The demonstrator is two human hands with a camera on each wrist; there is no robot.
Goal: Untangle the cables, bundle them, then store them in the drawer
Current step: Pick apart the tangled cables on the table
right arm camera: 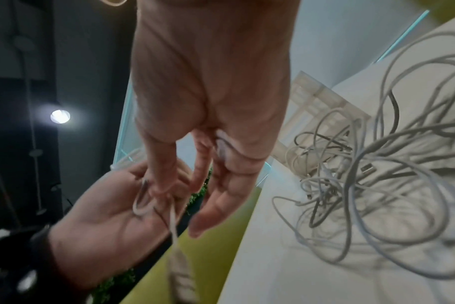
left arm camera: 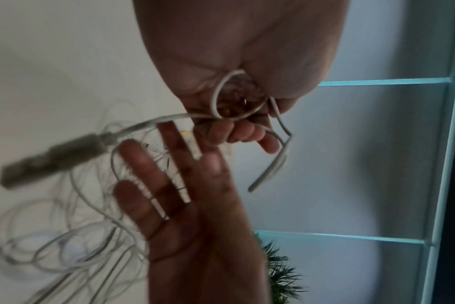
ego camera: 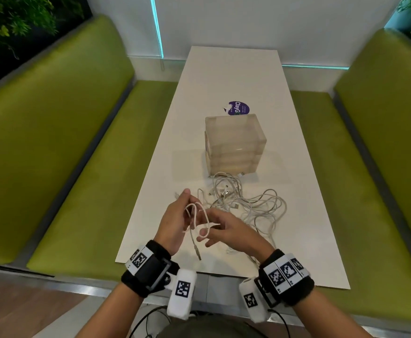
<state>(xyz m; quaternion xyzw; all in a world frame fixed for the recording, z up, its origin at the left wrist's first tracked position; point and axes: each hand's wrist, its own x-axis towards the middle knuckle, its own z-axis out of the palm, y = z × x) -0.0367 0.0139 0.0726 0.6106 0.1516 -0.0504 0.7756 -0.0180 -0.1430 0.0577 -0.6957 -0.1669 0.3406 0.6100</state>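
Note:
A short white cable (ego camera: pixel 197 215) is folded into loops that my left hand (ego camera: pixel 186 208) grips above the table's near end; its fingers (left arm camera: pixel 247 131) curl round the loops. The cable's USB plug (ego camera: pixel 198 253) dangles below. My right hand (ego camera: pixel 209 230) is beside it with straight, spread fingers (left arm camera: pixel 169 181), and its fingertips touch the loop (right arm camera: pixel 143 201) in the left palm. The tangled pile of white cables (ego camera: pixel 255 206) lies on the table just right of my hands. Behind it stands the translucent drawer unit (ego camera: pixel 235 142), all its drawers closed.
The white table (ego camera: pixel 224 76) is narrow, with green benches (ego camera: pixel 65 147) on both sides. A purple sticker (ego camera: pixel 238 108) lies behind the drawer unit. One cable from the pile trails to the table's near edge (ego camera: pixel 251 259).

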